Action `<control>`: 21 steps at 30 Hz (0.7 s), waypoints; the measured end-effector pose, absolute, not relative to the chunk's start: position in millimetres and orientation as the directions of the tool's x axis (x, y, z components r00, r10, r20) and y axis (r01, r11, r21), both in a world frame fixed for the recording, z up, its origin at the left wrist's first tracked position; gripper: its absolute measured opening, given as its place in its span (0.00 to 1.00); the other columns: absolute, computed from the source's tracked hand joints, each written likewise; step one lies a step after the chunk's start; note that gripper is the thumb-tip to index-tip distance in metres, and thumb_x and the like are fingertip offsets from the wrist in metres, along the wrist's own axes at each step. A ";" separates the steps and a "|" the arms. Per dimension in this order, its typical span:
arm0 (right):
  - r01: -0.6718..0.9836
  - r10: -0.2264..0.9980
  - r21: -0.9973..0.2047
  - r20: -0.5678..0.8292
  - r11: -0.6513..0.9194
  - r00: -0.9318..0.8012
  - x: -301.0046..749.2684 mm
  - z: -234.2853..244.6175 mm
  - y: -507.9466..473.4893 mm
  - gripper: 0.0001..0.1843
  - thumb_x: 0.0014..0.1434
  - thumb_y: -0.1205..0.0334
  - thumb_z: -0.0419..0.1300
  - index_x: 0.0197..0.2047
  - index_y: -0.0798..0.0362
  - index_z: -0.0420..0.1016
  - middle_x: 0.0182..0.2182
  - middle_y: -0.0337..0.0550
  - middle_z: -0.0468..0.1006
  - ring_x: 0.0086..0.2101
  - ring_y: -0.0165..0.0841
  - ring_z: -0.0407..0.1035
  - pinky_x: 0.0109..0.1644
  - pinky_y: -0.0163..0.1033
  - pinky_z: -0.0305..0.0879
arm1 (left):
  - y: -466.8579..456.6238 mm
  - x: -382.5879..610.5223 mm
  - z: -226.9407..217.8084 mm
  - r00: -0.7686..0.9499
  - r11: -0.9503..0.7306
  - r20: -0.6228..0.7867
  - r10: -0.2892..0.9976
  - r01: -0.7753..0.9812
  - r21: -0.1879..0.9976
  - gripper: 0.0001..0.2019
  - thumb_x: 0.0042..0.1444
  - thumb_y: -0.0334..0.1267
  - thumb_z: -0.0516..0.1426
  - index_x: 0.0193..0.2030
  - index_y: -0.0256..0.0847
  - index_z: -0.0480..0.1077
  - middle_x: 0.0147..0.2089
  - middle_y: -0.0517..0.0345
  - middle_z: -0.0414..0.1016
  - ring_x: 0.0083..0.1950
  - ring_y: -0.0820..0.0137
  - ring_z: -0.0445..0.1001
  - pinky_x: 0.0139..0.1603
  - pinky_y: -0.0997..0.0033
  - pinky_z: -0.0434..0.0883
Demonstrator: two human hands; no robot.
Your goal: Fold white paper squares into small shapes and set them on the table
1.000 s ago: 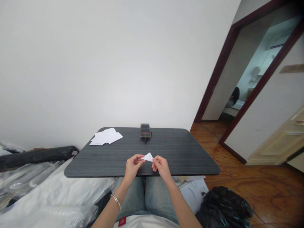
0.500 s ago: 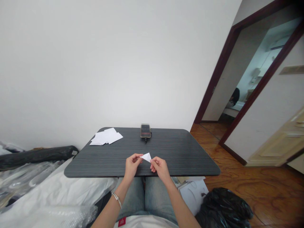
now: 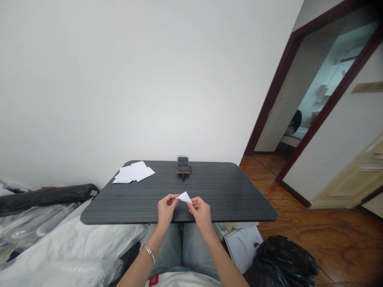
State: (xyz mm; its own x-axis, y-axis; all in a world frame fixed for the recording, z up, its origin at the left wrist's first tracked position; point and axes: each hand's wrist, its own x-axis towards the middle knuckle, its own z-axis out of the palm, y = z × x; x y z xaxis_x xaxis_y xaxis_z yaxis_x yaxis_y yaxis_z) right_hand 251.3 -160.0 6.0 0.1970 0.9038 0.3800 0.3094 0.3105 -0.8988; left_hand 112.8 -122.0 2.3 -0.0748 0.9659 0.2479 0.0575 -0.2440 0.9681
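A small piece of folded white paper (image 3: 184,197), triangular in outline, is held between my two hands above the near part of the dark table (image 3: 227,191). My left hand (image 3: 166,208) pinches its left corner between thumb and forefinger. At the right corner, the thumb and fingers of my right hand (image 3: 201,210) close on the paper. Several white paper sheets (image 3: 134,172) lie overlapping at the table's far left.
A phone-like device (image 3: 183,164) with a cable stands at the table's back, by the white wall. Plastic-wrapped goods (image 3: 60,239) lie left of the table. On the floor at right are a white paper bag (image 3: 243,244) and a black plastic bag (image 3: 283,261). Through the doorway, a person (image 3: 295,121) is partly visible.
The folded paper has tilted a little and shifted slightly left, its peak now standing more upright. The fingers of my right hand have moved slightly around its corner. Both hands keep their hold.
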 end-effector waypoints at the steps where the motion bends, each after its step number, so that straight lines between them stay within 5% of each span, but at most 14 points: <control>1: 0.329 0.897 -0.891 0.390 0.312 0.207 250.9 6.6 -160.8 0.10 0.51 0.56 0.55 0.29 0.54 0.70 0.20 0.40 0.74 0.20 0.31 0.70 0.23 0.33 0.67 | -122.4 112.8 2.3 -0.070 -0.250 0.256 0.964 0.079 0.965 0.10 0.44 0.37 0.58 0.32 0.34 0.74 0.30 0.52 0.77 0.29 0.68 0.73 0.28 0.73 0.69; 21: 0.235 0.849 -0.921 0.380 0.311 0.367 250.9 -8.0 -152.3 0.08 0.50 0.59 0.57 0.31 0.54 0.71 0.28 0.46 0.78 0.29 0.37 0.73 0.33 0.38 0.68 | -128.2 117.2 5.6 0.001 -0.280 0.282 0.959 0.123 0.952 0.09 0.45 0.37 0.58 0.33 0.35 0.72 0.31 0.52 0.77 0.32 0.66 0.75 0.34 0.71 0.69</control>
